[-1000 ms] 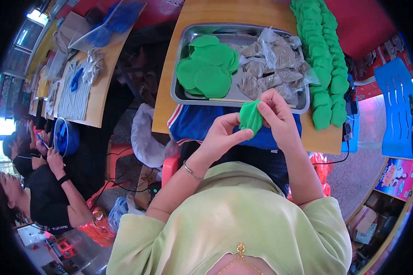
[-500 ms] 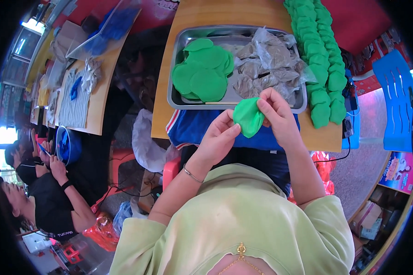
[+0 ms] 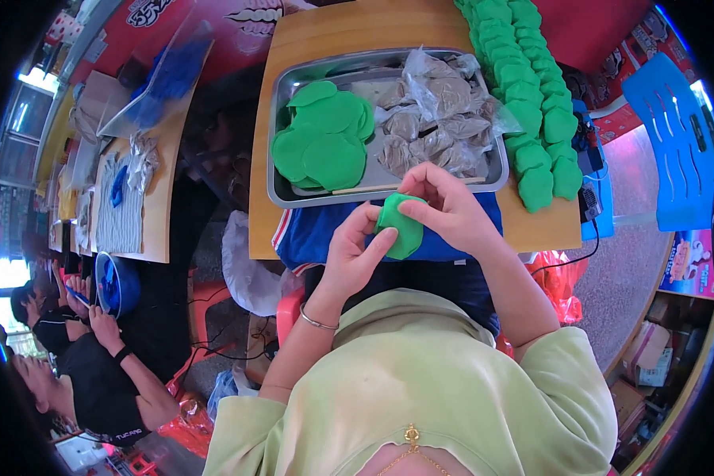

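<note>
Low over the tray's front edge, my two hands hold a soft green round piece (image 3: 405, 238), which looks folded or cupped. My left hand (image 3: 353, 252) pinches its left side between thumb and fingers. The fingers of my right hand (image 3: 450, 213) close on its upper right edge. Just beyond sits a metal tray (image 3: 496, 176). Flat green discs (image 3: 333, 159) overlap in a pile on its left. Crumpled clear plastic bags with brownish contents (image 3: 444, 95) fill its right side. What lies inside the held piece, if anything, is hidden.
The tray rests on a wooden table (image 3: 317, 32), with blue cloth (image 3: 317, 242) at the front edge. Long overlapping rows of green pieces (image 3: 523, 87) run along the right. A blue plastic chair (image 3: 666, 135) stands further right. Two people work at left near a blue bucket (image 3: 123, 289).
The green piece has turned between my fingers and now looks smaller and more folded. My hands have closed in around it. The whole view has shifted slightly.
</note>
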Demonstrator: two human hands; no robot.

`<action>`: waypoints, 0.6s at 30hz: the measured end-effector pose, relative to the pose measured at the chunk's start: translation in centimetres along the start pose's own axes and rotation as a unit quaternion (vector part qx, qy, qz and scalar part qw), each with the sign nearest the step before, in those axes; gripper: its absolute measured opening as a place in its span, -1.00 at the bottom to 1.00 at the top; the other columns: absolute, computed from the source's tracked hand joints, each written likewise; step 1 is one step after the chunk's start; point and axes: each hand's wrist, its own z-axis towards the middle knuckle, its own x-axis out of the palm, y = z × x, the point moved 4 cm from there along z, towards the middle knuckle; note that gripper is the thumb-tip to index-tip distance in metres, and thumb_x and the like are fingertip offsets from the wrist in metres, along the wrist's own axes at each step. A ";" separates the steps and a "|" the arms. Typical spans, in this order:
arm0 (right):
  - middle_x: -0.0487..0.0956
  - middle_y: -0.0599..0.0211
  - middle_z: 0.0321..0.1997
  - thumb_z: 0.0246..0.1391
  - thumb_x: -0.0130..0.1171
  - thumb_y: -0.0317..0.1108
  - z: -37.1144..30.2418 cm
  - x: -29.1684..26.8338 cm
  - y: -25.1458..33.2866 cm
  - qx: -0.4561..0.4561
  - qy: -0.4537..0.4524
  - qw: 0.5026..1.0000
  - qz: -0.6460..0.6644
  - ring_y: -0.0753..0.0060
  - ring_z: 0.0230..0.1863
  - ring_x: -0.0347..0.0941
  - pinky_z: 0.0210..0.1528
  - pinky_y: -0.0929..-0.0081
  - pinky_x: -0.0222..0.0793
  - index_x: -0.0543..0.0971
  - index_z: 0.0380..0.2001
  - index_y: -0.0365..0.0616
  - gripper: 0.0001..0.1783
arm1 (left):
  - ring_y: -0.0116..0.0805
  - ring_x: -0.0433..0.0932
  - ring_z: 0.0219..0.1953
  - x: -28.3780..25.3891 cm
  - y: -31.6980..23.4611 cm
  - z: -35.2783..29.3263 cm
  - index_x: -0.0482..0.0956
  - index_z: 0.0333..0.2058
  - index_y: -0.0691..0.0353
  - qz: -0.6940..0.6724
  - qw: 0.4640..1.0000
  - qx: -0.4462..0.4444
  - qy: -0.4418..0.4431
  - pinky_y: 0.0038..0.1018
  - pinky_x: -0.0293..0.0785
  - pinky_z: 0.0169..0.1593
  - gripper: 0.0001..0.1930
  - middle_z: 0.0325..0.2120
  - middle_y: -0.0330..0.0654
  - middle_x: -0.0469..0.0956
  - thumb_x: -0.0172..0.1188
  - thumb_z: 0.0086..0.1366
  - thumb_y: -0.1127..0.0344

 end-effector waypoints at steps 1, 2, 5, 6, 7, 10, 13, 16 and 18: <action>0.45 0.48 -0.36 0.08 0.10 -0.45 0.0 0.0 0.1 0.006 -0.002 1.000 0.004 0.73 -0.34 0.35 -0.30 0.70 0.28 0.37 -0.24 -0.17 -0.82 | -0.61 0.43 -0.28 -0.1 -0.2 0.1 0.40 -0.24 0.30 0.000 1.000 0.000 0.002 -0.66 0.32 -0.18 -0.85 -0.36 -0.33 0.44 0.10 0.23 0.44; 0.45 0.48 -0.36 0.08 0.10 -0.45 0.0 -0.1 0.1 0.005 -0.003 1.000 0.005 0.73 -0.34 0.35 -0.30 0.70 0.28 0.37 -0.24 -0.17 -0.82 | -0.60 0.43 -0.27 -0.4 -0.5 0.1 0.41 -0.24 0.32 0.007 1.000 0.005 -0.016 -0.66 0.32 -0.17 -0.84 -0.36 -0.32 0.45 0.12 0.20 0.46; 0.45 0.46 -0.36 0.06 0.11 -0.49 0.0 -0.2 0.2 0.013 -0.004 0.999 0.031 0.72 -0.35 0.35 -0.29 0.68 0.30 0.35 -0.24 -0.18 -0.79 | -0.57 0.43 -0.24 -1.0 -1.2 0.2 0.44 -0.24 0.35 0.020 0.998 0.014 -0.051 -0.66 0.32 -0.14 -0.81 -0.35 -0.30 0.46 0.17 0.16 0.51; 0.45 0.46 -0.37 0.05 0.11 -0.50 0.0 -0.1 0.2 0.000 -0.009 0.999 0.032 0.71 -0.36 0.35 -0.29 0.68 0.30 0.36 -0.20 -0.18 -0.76 | -0.56 0.44 -0.24 -1.3 -1.6 0.2 0.44 -0.24 0.35 0.033 0.996 0.039 -0.075 -0.65 0.33 -0.14 -0.80 -0.34 -0.28 0.47 0.18 0.14 0.53; 0.45 0.46 -0.38 0.04 0.11 -0.51 0.0 0.0 0.3 -0.014 -0.013 0.999 0.032 0.70 -0.36 0.35 -0.30 0.69 0.30 0.36 -0.16 -0.18 -0.73 | -0.56 0.44 -0.23 -1.5 -2.0 0.1 0.44 -0.23 0.34 0.047 0.992 0.063 -0.098 -0.64 0.34 -0.13 -0.78 -0.33 -0.27 0.47 0.19 0.12 0.55; 0.39 0.53 -0.41 0.02 0.11 -0.55 -0.1 0.1 1.2 -0.012 0.024 0.999 -0.033 0.75 -0.35 0.33 -0.28 0.73 0.29 0.34 -0.02 -0.16 -0.59 | -0.53 0.44 -0.23 -1.8 -2.6 -0.1 0.44 -0.23 0.34 0.068 0.985 0.090 -0.128 -0.63 0.34 -0.11 -0.78 -0.32 -0.24 0.48 0.18 0.11 0.58; 0.30 0.54 -0.45 0.00 0.10 -0.58 -0.2 0.4 1.7 -0.010 0.068 0.988 -0.138 0.75 -0.41 0.28 -0.33 0.75 0.25 0.31 0.06 -0.14 -0.50 | -0.52 0.43 -0.20 -2.5 -2.2 -0.4 0.42 -0.20 0.32 0.067 0.985 0.098 -0.124 -0.62 0.33 -0.08 -0.76 -0.27 -0.22 0.46 0.15 0.13 0.60; 0.27 0.54 -0.45 0.00 0.11 -0.57 -0.3 0.4 1.7 -0.023 0.048 0.990 -0.131 0.76 -0.42 0.24 -0.36 0.76 0.22 0.33 0.05 -0.12 -0.51 | -0.50 0.42 -0.16 -2.3 -2.8 -0.2 0.38 -0.14 0.31 0.008 0.977 0.146 -0.157 -0.60 0.33 -0.05 -0.70 -0.20 -0.20 0.43 0.15 0.13 0.58; 0.27 0.54 -0.44 -0.01 0.13 -0.56 -0.5 0.4 1.5 -0.039 0.027 0.995 -0.092 0.76 -0.41 0.24 -0.37 0.77 0.21 0.34 0.05 -0.12 -0.51 | -0.48 0.41 -0.12 -0.7 -3.7 0.2 0.34 -0.11 0.30 -0.022 0.981 0.114 -0.158 -0.58 0.33 -0.02 -0.67 -0.15 -0.18 0.40 0.16 0.14 0.56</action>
